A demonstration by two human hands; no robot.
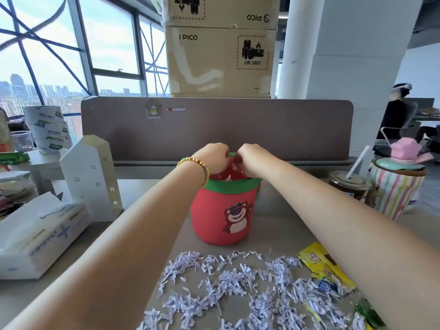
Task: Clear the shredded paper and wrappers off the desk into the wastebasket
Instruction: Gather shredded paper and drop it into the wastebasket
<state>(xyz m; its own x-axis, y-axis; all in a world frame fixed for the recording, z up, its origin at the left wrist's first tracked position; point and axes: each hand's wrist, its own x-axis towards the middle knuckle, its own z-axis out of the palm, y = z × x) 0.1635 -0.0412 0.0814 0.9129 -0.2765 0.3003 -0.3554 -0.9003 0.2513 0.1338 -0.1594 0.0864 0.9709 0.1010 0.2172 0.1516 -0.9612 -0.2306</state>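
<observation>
A red wastebasket (222, 220) with a green rim and a pink bear picture stands at the middle of the desk. Both hands reach over its mouth. My left hand (210, 156), with a bead bracelet on the wrist, and my right hand (250, 158) touch each other, fingers curled down into the opening. What the fingers hold is hidden. A white scrap shows inside the basket. Shredded paper (238, 289) lies spread over the near desk. A yellow wrapper (321, 265) and a green wrapper (367, 314) lie at its right, under my right forearm.
A tissue box (38, 234) and a white house-shaped model (92, 179) stand to the left. At the right are a jar with a straw (348, 184) and a striped pot (396, 191). A brown partition (214, 129) closes the desk's far edge, with cardboard boxes behind it.
</observation>
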